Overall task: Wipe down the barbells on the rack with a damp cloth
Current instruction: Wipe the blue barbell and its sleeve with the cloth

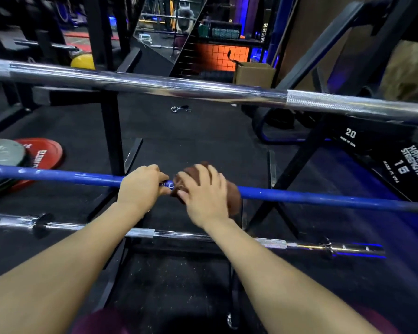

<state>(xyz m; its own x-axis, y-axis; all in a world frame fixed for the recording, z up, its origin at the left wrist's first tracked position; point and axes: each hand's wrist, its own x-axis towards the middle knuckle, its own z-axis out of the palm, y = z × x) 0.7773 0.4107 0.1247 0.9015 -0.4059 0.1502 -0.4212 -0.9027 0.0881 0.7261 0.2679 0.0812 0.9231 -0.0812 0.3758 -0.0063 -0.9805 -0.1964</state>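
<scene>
While the left hand (pixel 140 183) grips the blue barbell (pixel 299 196), the right hand (pixel 203 194) clutches a brown cloth (pixel 234 194) (wrapped round it).

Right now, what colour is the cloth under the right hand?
Brown; the brown cloth wraps the long blue barbell, best seen in the head view.
</scene>
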